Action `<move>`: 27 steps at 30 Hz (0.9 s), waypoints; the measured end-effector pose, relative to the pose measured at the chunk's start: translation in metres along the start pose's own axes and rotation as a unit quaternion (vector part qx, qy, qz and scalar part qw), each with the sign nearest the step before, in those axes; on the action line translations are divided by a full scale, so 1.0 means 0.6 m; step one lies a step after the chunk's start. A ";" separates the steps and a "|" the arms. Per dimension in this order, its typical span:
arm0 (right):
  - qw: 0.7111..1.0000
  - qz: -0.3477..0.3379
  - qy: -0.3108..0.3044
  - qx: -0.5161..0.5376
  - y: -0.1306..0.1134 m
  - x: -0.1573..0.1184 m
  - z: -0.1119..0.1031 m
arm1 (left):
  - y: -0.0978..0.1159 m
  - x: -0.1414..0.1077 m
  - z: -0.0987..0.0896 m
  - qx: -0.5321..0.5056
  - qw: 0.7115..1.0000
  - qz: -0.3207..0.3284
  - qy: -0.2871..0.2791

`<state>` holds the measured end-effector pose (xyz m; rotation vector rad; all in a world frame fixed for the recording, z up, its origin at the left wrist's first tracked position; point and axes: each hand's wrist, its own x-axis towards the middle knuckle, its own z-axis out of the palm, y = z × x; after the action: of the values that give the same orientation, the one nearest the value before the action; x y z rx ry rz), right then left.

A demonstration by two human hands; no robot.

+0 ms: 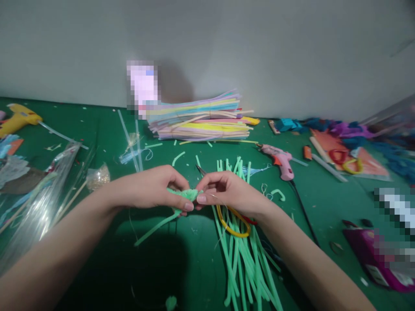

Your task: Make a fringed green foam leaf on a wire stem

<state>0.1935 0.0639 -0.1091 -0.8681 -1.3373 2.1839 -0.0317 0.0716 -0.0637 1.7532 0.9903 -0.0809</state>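
Note:
Between my fingers is a bundled green pipe cleaner piece [188, 195], one loose end hanging down to the left. My left hand [158, 190] is closed round its body. At the right tip of the piece, my right hand [223, 190] pinches thumb to finger, with a thin clear thread [220, 201] trailing from there. Under my right hand lie yellow-handled scissors [235, 234], their blades partly hidden. Many loose green pipe cleaners [246, 268] spread beneath the scissors toward the front edge. A small green scrap [170, 302] lies at the bottom.
Bundles of pastel pipe cleaners [201, 116] lie by the wall. A pink glue gun [282, 162] rests at right, its cord running forward; a yellow glue gun [19, 119] is far left. Clear plastic wrapping [55, 190] lies left, a magenta packet [372, 255] right.

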 end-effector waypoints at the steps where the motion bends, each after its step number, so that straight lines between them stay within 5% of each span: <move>1: 1.000 -0.007 0.008 -0.006 0.003 0.002 0.001 | -0.001 0.000 0.000 0.001 1.000 -0.002 0.002; 10: 0.993 0.032 -0.013 -0.115 0.018 0.000 -0.022 | -0.017 0.008 0.000 0.004 1.000 0.002 0.008; 13: 0.991 0.035 0.005 -0.129 0.023 -0.001 -0.026 | -0.022 0.000 0.018 0.030 0.992 -0.002 0.124; 16: 0.978 0.030 0.034 -0.202 0.023 0.000 -0.032 | -0.040 -0.017 0.052 0.126 0.952 0.011 0.278; 21: 0.894 0.010 0.010 -0.448 -0.009 -0.019 -0.042 | -0.085 -0.032 0.114 0.257 0.931 0.051 0.253; 25: 0.788 -0.106 0.171 -0.582 -0.032 -0.042 -0.024 | -0.100 -0.022 0.133 0.283 0.922 0.055 0.257; 27: 0.759 -0.158 0.171 -0.608 -0.024 -0.043 -0.005 | -0.100 -0.017 0.136 0.293 0.916 0.062 0.266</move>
<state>0.2144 0.0553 -0.0899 -1.2095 -2.4226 0.6117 -0.0452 0.0044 -0.1390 2.4658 1.3307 0.2150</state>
